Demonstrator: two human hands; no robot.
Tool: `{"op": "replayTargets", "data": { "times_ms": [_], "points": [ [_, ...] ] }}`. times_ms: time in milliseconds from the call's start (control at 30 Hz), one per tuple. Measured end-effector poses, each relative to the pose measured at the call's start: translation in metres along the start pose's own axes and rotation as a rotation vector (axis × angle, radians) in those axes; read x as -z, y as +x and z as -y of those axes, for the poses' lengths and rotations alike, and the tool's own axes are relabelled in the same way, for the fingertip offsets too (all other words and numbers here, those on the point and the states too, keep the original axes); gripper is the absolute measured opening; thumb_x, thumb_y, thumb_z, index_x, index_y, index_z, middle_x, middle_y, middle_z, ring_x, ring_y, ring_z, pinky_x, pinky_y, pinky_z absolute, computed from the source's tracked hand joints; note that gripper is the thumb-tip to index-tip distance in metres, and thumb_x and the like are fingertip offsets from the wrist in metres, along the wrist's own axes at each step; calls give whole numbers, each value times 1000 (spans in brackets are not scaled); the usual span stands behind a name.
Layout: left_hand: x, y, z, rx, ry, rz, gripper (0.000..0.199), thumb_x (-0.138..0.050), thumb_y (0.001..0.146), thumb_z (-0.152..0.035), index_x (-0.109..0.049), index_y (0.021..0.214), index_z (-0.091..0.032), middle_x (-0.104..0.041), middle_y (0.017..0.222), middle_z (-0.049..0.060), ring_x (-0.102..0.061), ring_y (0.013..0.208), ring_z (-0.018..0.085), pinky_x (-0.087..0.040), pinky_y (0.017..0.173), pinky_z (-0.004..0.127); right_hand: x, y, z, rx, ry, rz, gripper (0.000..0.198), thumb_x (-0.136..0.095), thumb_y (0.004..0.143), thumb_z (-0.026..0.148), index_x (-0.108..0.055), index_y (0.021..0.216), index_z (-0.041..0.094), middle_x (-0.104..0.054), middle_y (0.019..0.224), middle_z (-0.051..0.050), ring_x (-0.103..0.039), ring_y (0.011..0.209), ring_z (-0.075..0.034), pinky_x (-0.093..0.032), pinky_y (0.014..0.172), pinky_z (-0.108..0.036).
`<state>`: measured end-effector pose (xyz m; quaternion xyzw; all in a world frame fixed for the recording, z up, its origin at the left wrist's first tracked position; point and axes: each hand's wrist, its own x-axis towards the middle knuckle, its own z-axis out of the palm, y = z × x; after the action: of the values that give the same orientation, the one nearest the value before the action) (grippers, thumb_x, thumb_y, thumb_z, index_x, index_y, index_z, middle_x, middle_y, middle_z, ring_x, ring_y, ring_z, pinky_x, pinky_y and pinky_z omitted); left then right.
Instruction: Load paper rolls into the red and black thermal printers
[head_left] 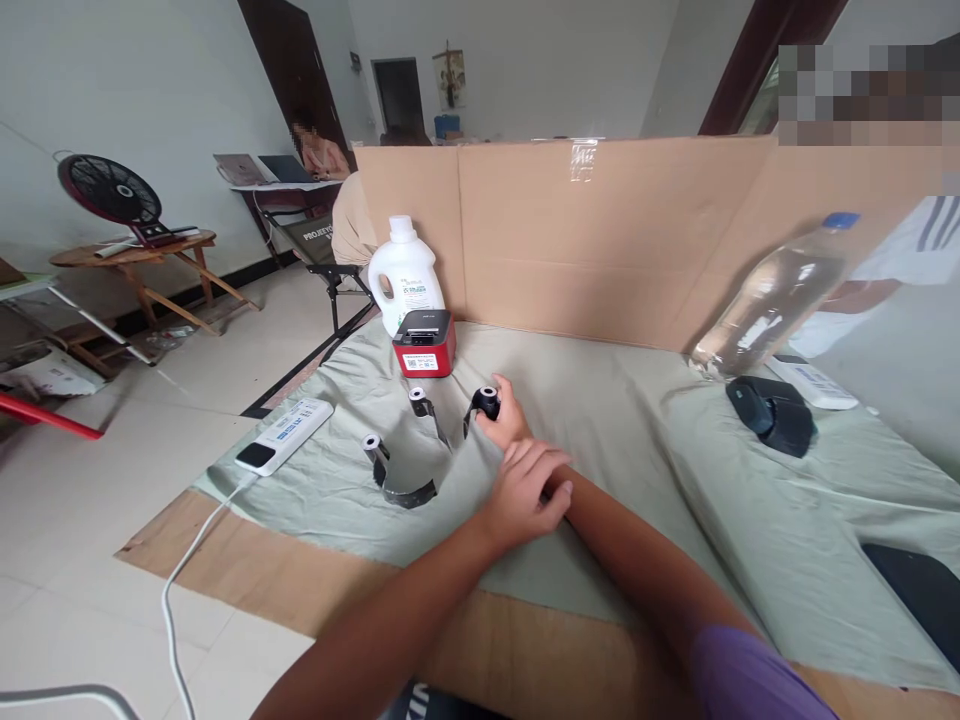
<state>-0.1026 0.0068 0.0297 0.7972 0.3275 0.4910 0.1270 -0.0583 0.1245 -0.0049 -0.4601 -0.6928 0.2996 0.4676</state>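
Note:
My right hand [511, 416] reaches forward over the green cloth [592, 390]. Its thumb and forefinger close around a small black round device with a white ring on top [487, 403], which has a black strap. My left hand [529, 490] is wrapped over my right wrist; a dark patch shows under its palm, too hidden to name. Left of the hands, a second strapped device [418, 397] stands on the cloth. Nearer to me is a third one [372, 443], its black strap [409, 495] curving to the right.
Behind the devices stand a red and black box [425, 345] and a white detergent jug [409, 275]. A cardboard panel [585, 250] borders the back. At left lies a white power strip [285, 437]; at right, a large clear bottle [772, 300] leans near a black object [770, 415].

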Motion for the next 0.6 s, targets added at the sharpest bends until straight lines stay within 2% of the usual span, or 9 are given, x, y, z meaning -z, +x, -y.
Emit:
{"op": "replayTargets", "data": {
  "times_ms": [100,167,233,300,367,433,500,600],
  "points": [
    [3,5,19,169,40,-205,12,-51,90,-23,-60,98,-21,-66,93,6,-60,92,22,-46,87,40,1,2,-3,-45,43,-19,71,-61,79,30,-35,144,16,-64,91,-2,-61,74,-18,-51,71,-30],
    [7,8,37,326,12,-361,10,-49,91,-22,-58,93,-21,-63,92,5,-60,91,21,-47,87,37,3,4,-6,-34,76,-33,71,-62,79,31,-35,142,12,-66,98,-6,-64,80,-19,-52,76,-31],
    [12,10,59,478,-52,-489,9,-49,92,-22,-57,95,-20,-63,95,5,-61,93,19,-49,85,34,4,5,-8,-20,89,-73,68,-62,79,30,-38,140,12,-66,106,-9,-65,92,-22,-53,85,-34],
    [18,12,78,574,-114,-555,13,-51,91,-24,-58,102,-19,-65,103,6,-62,98,19,-49,87,32,5,5,-10,-8,82,-108,66,-64,79,30,-41,139,15,-67,110,-11,-65,98,-24,-52,89,-38],
    [25,12,92,598,-154,-542,24,-54,89,-23,-59,112,-19,-66,115,8,-62,107,20,-49,91,33,4,4,-10,32,70,-84,66,-65,80,30,-41,140,17,-68,111,-11,-66,98,-24,-52,90,-39],
    [30,13,100,588,-171,-472,34,-55,86,-19,-59,120,-20,-67,121,9,-62,114,22,-49,94,34,4,2,-9,86,62,-19,68,-64,82,30,-39,144,18,-68,112,-11,-67,97,-24,-53,88,-39],
    [33,13,102,586,-180,-417,39,-55,82,-13,-61,120,-20,-68,120,7,-62,114,22,-50,94,35,4,1,-9,119,52,63,71,-62,84,29,-35,149,18,-69,113,-11,-67,97,-24,-54,86,-38],
    [32,14,102,609,-189,-411,41,-56,77,-10,-64,116,-20,-70,114,6,-64,108,22,-52,92,34,6,-1,-9,134,44,155,77,-61,85,28,-28,154,19,-69,112,-10,-68,96,-24,-55,86,-38]
  ]
}}
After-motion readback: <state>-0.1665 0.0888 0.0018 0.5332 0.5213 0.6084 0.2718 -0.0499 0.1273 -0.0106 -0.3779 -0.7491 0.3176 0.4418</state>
